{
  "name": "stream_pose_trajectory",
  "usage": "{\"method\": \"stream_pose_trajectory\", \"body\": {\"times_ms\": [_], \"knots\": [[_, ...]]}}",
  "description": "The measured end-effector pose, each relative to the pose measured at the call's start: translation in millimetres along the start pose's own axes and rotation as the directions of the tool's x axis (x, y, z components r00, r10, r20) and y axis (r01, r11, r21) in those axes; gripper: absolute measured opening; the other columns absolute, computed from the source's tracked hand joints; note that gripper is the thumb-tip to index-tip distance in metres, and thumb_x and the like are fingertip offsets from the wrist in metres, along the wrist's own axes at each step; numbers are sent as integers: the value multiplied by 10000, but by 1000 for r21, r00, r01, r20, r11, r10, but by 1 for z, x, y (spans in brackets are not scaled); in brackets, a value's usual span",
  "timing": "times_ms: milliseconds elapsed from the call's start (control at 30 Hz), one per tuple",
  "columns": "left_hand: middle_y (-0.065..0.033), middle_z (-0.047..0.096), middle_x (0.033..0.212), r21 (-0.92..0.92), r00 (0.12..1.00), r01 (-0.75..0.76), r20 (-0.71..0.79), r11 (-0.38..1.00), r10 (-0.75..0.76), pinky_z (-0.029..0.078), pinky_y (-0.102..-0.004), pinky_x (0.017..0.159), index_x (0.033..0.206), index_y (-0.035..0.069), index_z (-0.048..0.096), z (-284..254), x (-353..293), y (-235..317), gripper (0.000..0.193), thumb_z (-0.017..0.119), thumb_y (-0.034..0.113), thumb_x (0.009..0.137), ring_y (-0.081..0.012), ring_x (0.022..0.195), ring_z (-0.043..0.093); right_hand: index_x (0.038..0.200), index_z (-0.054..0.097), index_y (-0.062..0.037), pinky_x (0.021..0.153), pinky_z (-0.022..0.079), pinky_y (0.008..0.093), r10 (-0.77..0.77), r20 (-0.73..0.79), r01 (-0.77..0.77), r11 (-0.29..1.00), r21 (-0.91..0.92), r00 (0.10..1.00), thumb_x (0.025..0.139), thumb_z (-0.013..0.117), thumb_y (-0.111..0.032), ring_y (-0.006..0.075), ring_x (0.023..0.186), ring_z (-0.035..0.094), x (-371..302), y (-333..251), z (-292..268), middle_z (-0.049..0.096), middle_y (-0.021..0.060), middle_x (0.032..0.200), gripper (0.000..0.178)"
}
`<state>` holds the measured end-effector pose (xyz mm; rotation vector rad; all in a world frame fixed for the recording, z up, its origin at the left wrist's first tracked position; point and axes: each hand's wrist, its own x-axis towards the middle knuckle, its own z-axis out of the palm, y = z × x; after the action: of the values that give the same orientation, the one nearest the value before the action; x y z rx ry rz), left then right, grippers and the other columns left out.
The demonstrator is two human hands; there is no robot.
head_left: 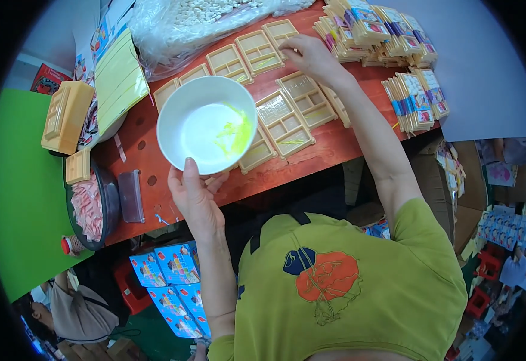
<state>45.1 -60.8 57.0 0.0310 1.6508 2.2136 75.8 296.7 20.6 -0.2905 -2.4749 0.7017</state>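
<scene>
My left hand (198, 201) grips the near rim of a white bowl (173, 135), thumb over the edge. Thin yellow-green sticks (234, 135) lie in the bowl's right side. My right hand (312, 57) is at the far row of beige compartment trays, its bent fingers drawn together over the end of a tray (281, 29); what they hold, if anything, is too small to name. Similar sticks lie in the lower compartments of several trays, such as the far-row tray (256, 48) and the near-row tray (287, 123). The bowl hides parts of both rows.
Banded stacks of trays (410, 99) stand at the right of the red table (179, 201). Behind lies a clear plastic bag (173, 45) of small white pieces. At the left are a dark basin (111, 198) of pink packets and a yellow folder (118, 81). Another person (82, 313) sits lower left.
</scene>
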Motion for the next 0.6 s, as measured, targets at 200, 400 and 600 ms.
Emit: {"method": "stream_pose_trajectory", "body": {"times_ms": [200, 400, 600], "knots": [[-171, 582, 1214, 3, 989, 72, 127, 997, -71, 637, -352, 662, 1367, -32, 349, 9, -19, 4, 540, 590, 274, 993, -247, 967, 693, 976, 724, -51, 907, 501, 423, -104, 108, 130, 954, -270, 989, 888, 672, -182, 303, 1029, 619, -5, 2, 38, 669, 120, 997, 166], [-167, 573, 1231, 26, 997, 59, 48, 998, -60, 643, -378, 692, 1366, -31, 355, -34, -43, 10, 505, 570, 242, 999, -247, 981, 692, 1023, 720, -75, 905, 504, 433, 76, 276, 42, 916, -398, 958, 879, 672, -201, 328, 1037, 610, 11, -12, 47, 655, 120, 1021, 197], [-168, 608, 1209, -19, 994, 17, -112, 1000, -19, 650, -370, 649, 1376, -1, 367, -79, -64, 17, 481, 563, 243, 1010, -243, 958, 697, 1067, 701, -88, 875, 515, 457, 46, 61, -17, 908, -420, 997, 911, 643, -269, 344, 1033, 613, 10, -2, 26, 646, 139, 1074, 246]]}}
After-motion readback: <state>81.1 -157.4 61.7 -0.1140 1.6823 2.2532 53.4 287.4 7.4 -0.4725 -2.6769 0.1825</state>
